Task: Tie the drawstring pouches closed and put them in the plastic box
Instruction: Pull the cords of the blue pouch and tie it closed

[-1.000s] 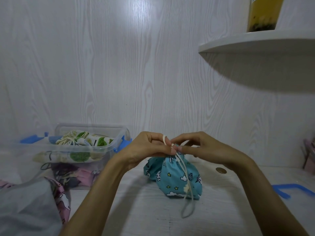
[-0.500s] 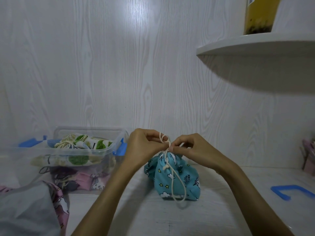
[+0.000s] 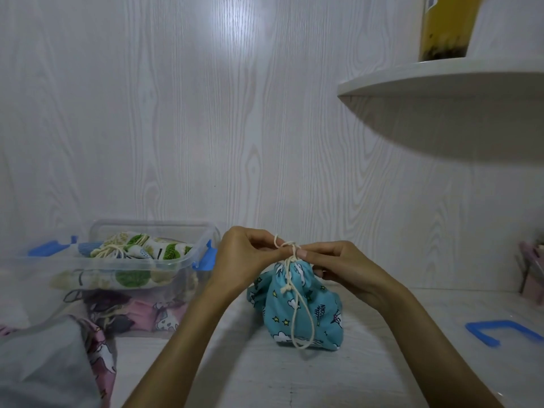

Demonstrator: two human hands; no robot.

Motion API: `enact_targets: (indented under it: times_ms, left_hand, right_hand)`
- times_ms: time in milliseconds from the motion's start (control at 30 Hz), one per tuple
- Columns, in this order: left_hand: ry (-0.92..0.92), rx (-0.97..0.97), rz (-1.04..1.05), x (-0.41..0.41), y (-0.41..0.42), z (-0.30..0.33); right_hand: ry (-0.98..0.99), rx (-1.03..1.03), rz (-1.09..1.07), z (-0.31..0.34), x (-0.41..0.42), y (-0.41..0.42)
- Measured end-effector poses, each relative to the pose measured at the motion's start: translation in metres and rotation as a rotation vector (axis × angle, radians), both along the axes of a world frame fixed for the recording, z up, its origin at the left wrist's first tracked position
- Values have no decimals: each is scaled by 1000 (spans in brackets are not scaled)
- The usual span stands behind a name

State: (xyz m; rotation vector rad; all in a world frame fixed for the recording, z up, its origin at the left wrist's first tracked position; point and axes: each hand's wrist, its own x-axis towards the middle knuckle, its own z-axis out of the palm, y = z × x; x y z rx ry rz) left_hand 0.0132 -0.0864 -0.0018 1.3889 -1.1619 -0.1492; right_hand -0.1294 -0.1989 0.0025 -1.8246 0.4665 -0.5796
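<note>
A: What have the two hands got hold of?

B: The left hand (image 3: 245,254) and the right hand (image 3: 332,265) meet above the teal pouch (image 3: 300,313). Each grip is closed, thumb and fingers pinching the cream cord (image 3: 287,245) right at the knot over the pouch's gathered neck.

A: Is the cord pulled flat?

B: No. A small loop stands up between the fingertips, and a long loop hangs down the front of the pouch, reaching almost to its base.

A: Where is the pouch itself?

B: Standing on the white bench (image 3: 235,372), near the middle, with its mouth drawn shut under the hands. It has stars, clouds and unicorns printed on it.

A: And the box?

B: The clear plastic box (image 3: 182,262) sits on the bench to the left of the left hand, apart from the teal pouch. It has blue clips at its ends. A white pouch with green prints (image 3: 138,248) lies on top inside, and pink printed pouches (image 3: 153,315) show through the wall lower down.

A: Anything else around?

B: A pink patterned cloth (image 3: 101,357) lies at the bottom left beside a grey one. A blue-rimmed lid (image 3: 503,331) lies on the bench at the right. A white shelf (image 3: 441,81) is fixed to the wood-grain wall above, carrying a yellow cup (image 3: 444,28).
</note>
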Motion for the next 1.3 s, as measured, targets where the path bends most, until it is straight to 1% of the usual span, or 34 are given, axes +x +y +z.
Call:
enact_targets:
  times_ms: [33, 67, 133, 200, 267, 333, 400, 467, 500, 533, 600, 667, 700, 800, 833, 867, 967, 1000, 1033, 1100, 1133, 1233, 1300]
  left_hand:
    - [19, 10, -33, 1, 0, 0]
    - [32, 20, -57, 2, 1, 0]
    - [30, 33, -43, 5, 0, 0]
    - [13, 45, 20, 8, -2, 2]
    - [15, 50, 59, 10, -1, 7]
    - [9, 42, 81, 13, 3, 13]
    - [-25, 53, 100, 18, 8, 15]
    - [-62, 94, 136, 23, 8, 11]
    - [-73, 117, 159, 26, 6, 8]
    - [-83, 142, 174, 28, 5, 4]
    - [-108, 197, 181, 29, 2, -2]
    - [-129, 282, 143, 31, 0, -9]
    - [-130, 354, 96, 32, -1, -11]
    - [-137, 692, -27, 31, 0, -15]
    - [-133, 772, -40, 31, -1, -16]
    - [-130, 800, -51, 32, -2, -18]
    - [-161, 711, -14, 29, -11, -24]
    - [-192, 711, 5, 25, -13, -26]
    - [-249, 752, 16, 22, -15, -28]
    - [-353, 831, -5, 19, -18, -32]
    - [-361, 854, -35, 19, -20, -32]
    - [-319, 911, -148, 19, -18, -30]
    - [-318, 971, -184, 16, -13, -30]
  right_hand:
    - [-34, -5, -48, 1, 0, -1]
    - [-49, -53, -98, 3, -1, -1]
    - [-34, -224, -186, 8, -4, -1]
    - [-13, -396, -236, 12, -5, -1]
    - [4, -499, -226, 16, -7, -1]
    - [46, -547, -184, 19, -10, 0]
    - [147, -642, -155, 19, -14, -2]
    - [329, -812, -126, 19, -15, -1]
    - [426, -862, -98, 20, -15, 2]
    - [510, -861, -57, 21, -15, 5]
    - [646, -788, 38, 24, -15, 11]
    - [764, -746, 113, 24, -15, 11]
    - [811, -715, 147, 22, -14, 9]
    - [899, -572, 204, 10, -11, 1]
    - [889, -549, 181, 6, -10, -3]
    - [861, -536, 141, 2, -8, -7]
    - [753, -527, -31, -9, -1, -13]
    - [733, -493, -81, -12, 0, -16]
    - [711, -440, -90, -14, 1, -16]
    - [720, -311, -37, -16, 1, -16]
    - [743, -275, -19, -18, 0, -18]
    - [737, -159, 17, -26, 0, -22]
    - [711, -140, 71, -33, 4, -21]
